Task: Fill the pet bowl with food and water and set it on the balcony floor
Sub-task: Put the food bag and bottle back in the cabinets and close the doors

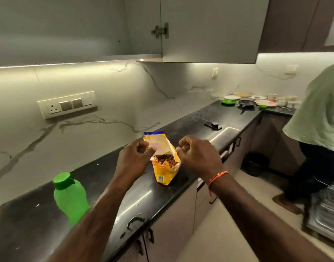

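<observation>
At the bag [165,163], both hands [133,157] pinch it.

Along the black countertop [181,127], a wall switch panel [67,104] is sitting above its near stretch, a dark frying pan [246,104] and plates [232,97] are lying at its far end, and a person in a green shirt [321,108] is bending beside that end.

No wording can be read anywhere. The yellow food bag [165,167], standing open on the table [109,188], carries a barcode low on its near face and blurred print on its raised flap, but neither bars, digits nor letters are legible.
</observation>
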